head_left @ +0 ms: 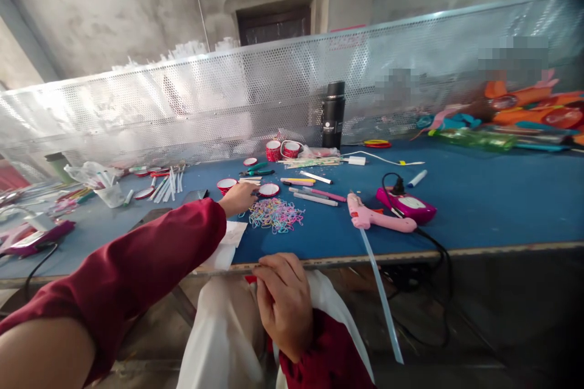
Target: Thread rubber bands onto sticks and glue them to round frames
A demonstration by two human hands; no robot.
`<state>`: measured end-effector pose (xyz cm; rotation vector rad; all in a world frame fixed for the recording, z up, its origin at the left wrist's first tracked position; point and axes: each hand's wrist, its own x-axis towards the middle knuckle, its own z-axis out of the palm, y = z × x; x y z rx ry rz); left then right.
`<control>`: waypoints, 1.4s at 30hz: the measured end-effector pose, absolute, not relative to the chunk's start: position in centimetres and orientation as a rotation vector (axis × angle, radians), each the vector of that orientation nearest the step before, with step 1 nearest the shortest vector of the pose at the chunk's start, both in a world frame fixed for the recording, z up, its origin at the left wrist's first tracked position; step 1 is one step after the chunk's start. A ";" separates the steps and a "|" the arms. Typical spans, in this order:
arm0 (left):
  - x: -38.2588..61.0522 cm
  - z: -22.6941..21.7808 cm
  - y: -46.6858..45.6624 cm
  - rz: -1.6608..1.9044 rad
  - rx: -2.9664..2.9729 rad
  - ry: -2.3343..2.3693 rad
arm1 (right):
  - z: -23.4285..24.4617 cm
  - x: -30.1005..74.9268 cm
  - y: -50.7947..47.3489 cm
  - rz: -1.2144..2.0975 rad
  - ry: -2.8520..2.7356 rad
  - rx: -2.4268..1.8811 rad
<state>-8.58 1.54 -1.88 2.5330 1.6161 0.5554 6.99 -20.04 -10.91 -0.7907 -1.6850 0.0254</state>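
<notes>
My left hand (239,199) reaches over the blue table. Its fingers are drawn together beside some thin wooden sticks (250,181) and a round red-rimmed white piece (269,190); whatever they pinch is hidden. A heap of small pastel-coloured clips or links (276,215) lies just to its right. My right hand (285,301) is closed above my lap, below the table's front edge. A bit of red (250,279) shows by its fingertips, but what the fingers hold is unclear. White paper (234,234) lies under my left forearm.
A pink glue gun (365,216), its glue stick hanging past the table edge, lies at right beside a magenta box (407,203) with a plug. Several pens (314,199), green-handled pliers (258,171) and a black flask (333,114) stand or lie beyond. A perforated metal screen (205,103) runs behind.
</notes>
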 end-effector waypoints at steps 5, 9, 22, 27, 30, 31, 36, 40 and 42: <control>-7.9 -1.2 1.9 0.336 2.655 1.825 | -10.9 6.9 -20.1 0.020 -1.672 -0.796; -6.9 -0.8 1.9 0.317 2.642 1.875 | -11.0 6.9 -20.0 0.018 -1.674 -0.796; -10.6 1.7 -0.1 0.441 2.395 1.355 | -11.1 7.1 -19.8 0.026 -1.689 -0.755; -13.1 0.7 -1.8 0.253 2.481 1.611 | -11.3 6.9 -19.8 0.012 -1.681 -0.780; -13.0 0.1 -2.1 0.173 2.489 1.640 | -11.4 6.8 -19.8 0.002 -1.681 -0.799; -12.7 0.1 -2.1 0.155 2.488 1.611 | -11.4 6.8 -19.8 0.000 -1.682 -0.801; -10.5 1.7 -1.7 0.301 2.295 1.298 | -11.4 7.0 -19.7 -0.010 -1.692 -0.791; -9.2 2.3 -1.9 0.388 2.344 1.338 | -11.3 7.1 -19.8 0.000 -1.704 -0.778; -8.7 1.6 -2.4 0.401 2.496 1.444 | -11.3 7.1 -19.8 0.008 -1.704 -0.775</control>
